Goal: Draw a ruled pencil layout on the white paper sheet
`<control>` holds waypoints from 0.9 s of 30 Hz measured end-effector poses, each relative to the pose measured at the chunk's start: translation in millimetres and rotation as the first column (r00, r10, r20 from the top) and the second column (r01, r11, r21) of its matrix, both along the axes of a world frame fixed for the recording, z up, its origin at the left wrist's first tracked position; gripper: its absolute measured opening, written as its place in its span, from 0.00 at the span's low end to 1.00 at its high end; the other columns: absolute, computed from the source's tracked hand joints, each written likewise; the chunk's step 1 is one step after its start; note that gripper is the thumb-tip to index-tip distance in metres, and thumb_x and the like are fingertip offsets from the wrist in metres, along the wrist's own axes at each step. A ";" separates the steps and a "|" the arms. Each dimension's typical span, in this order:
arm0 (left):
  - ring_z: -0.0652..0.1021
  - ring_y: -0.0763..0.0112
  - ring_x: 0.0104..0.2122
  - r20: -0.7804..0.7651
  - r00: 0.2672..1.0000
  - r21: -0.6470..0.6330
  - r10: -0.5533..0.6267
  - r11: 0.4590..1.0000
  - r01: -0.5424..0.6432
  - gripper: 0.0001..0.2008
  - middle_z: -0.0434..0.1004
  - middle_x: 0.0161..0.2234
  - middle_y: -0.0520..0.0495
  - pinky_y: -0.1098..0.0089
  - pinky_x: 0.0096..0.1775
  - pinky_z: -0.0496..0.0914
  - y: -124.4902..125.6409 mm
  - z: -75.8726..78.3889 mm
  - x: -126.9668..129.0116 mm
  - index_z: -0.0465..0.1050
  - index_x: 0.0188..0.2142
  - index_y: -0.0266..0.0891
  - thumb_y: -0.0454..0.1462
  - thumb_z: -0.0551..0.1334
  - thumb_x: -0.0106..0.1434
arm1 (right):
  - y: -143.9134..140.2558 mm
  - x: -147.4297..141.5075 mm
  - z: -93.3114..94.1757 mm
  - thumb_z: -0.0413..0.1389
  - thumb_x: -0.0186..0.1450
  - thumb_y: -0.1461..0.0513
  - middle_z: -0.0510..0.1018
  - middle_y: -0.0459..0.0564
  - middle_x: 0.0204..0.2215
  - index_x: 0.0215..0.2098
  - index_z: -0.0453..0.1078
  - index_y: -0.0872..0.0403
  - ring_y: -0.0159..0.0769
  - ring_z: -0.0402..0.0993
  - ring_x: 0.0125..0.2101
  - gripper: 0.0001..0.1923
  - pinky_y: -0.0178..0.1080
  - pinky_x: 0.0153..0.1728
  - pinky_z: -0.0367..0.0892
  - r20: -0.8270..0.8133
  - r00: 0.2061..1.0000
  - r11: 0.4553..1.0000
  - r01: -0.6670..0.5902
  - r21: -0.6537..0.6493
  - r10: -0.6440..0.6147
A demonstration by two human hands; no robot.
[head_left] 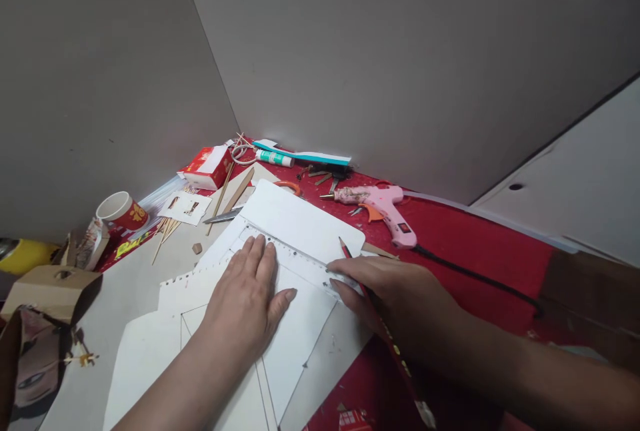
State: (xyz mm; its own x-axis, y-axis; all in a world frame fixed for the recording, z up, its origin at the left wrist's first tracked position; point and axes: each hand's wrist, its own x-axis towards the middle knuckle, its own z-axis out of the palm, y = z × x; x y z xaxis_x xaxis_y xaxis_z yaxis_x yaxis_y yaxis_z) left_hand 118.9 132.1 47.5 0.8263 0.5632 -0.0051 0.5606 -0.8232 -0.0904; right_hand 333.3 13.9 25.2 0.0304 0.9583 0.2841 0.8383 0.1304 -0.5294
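My left hand point(247, 298) lies flat, fingers spread, pressing on a clear ruler point(300, 261) and the white paper sheet point(300, 338) under it. Pencil lines run across the sheet. My right hand point(385, 288) rests at the ruler's right end and holds a red pencil point(350, 259), its tip pointing up and away along the ruler's edge. A second white sheet point(300, 218) lies just beyond the ruler.
A pink glue gun point(383, 208) with a black cord lies on the red table cover point(465, 244). At the back are a glue stick point(274, 158), a red-and-white box point(209, 167), wooden sticks, a paper cup point(120, 210), a cardboard model point(50, 288) and grey walls.
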 end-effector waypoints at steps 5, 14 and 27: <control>0.59 0.45 0.69 -0.029 0.999 -0.012 -0.014 1.000 0.013 0.34 0.55 0.70 0.28 0.48 0.64 0.63 2.9 0.1 -0.7 0.56 0.69 0.26 0.50 0.51 0.74 | -0.4 1.2 6.2 0.47 0.74 0.61 0.78 0.47 0.26 0.32 0.70 0.51 0.38 0.72 0.27 0.15 0.38 0.29 0.60 0.085 0.996 1.000 0.012 -0.029 -0.010; 0.60 0.46 0.68 -0.030 0.999 0.020 -0.039 0.999 0.039 0.33 0.56 0.70 0.30 0.46 0.64 0.64 7.6 1.3 -1.5 0.55 0.70 0.31 0.52 0.50 0.75 | -1.9 -0.6 11.6 0.49 0.73 0.59 0.79 0.51 0.27 0.31 0.70 0.52 0.41 0.75 0.27 0.14 0.40 0.28 0.62 0.077 0.997 0.995 0.002 -0.103 0.006; 0.67 0.43 0.65 -0.006 0.990 0.108 -0.142 0.984 0.142 0.34 0.65 0.65 0.25 0.45 0.61 0.68 11.9 5.1 1.4 0.63 0.66 0.26 0.53 0.49 0.75 | -2.1 4.4 6.1 0.57 0.68 0.60 0.82 0.51 0.30 0.36 0.75 0.53 0.43 0.77 0.30 0.06 0.39 0.27 0.58 0.191 0.981 0.997 0.037 -0.067 -0.023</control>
